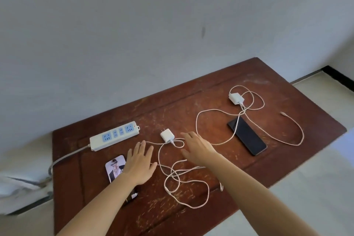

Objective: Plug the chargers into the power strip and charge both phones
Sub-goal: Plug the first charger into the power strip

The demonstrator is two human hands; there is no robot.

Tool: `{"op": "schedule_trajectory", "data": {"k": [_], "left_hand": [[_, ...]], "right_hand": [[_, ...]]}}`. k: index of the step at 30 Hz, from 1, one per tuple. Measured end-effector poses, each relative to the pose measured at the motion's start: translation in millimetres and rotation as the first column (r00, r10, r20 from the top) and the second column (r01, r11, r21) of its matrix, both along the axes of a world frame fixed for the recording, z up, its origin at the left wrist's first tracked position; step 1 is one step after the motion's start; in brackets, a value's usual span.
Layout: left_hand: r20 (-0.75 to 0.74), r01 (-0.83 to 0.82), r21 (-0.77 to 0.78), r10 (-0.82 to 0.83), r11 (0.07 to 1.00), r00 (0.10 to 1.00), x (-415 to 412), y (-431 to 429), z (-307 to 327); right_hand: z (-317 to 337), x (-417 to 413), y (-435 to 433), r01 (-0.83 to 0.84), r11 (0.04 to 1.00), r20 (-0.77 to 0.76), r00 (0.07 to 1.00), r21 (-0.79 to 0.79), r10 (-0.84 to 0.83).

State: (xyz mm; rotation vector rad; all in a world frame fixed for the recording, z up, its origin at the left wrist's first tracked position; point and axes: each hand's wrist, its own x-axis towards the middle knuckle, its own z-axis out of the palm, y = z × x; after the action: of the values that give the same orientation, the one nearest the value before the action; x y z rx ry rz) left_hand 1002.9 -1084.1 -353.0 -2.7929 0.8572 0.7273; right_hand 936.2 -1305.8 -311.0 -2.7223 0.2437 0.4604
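A white power strip (114,135) with blue sockets lies at the table's left, its sockets bare. A white charger (167,134) with prongs up lies just right of it, its pale cable (183,182) looping toward me. My left hand (140,161) hovers open, palm down, below the strip and over a phone with a picture case (115,166). My right hand (197,149) is open, fingers spread, just right of that charger. A second charger (236,98) lies far right with its cable across a black phone (247,136).
The brown wooden table (210,216) stands against a grey wall. The strip's grey cord (63,159) drops off the left edge toward white cloth (17,186). The second cable's free plug end (283,113) lies at the right. Pale floor lies right of the table.
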Motion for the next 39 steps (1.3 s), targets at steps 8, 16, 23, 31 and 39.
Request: {"op": "schedule_trajectory", "data": {"k": [8, 16, 23, 31, 39], "left_hand": [[-0.057, -0.043, -0.11, 0.037, 0.993, 0.998, 16, 3, -25], [-0.105, -0.073, -0.068, 0.066, 0.995, 0.992, 20, -1, -22], [-0.064, -0.181, -0.066, 0.177, 0.981, 0.982, 16, -13, -10], [0.178, -0.485, -0.099, 0.495, 0.869, 0.85, 46, 15, 7], [0.068, -0.606, 0.025, 0.604, 0.795, 0.794, 60, 51, 1]], "right_hand": [[-39, 58, 22, 0.082, 0.996, -0.054, 0.995, 0.028, -0.081], [-59, 75, 21, 0.059, 0.998, -0.057, 0.997, -0.025, -0.06], [-50, 88, 6, -0.05, 0.999, -0.094, 0.994, 0.014, 0.051], [-19, 113, -14, 0.105, 0.946, -0.032, 0.995, 0.307, -0.099], [31, 149, 7, 0.144, 0.739, 0.19, 0.918, 0.659, -0.348]]}}
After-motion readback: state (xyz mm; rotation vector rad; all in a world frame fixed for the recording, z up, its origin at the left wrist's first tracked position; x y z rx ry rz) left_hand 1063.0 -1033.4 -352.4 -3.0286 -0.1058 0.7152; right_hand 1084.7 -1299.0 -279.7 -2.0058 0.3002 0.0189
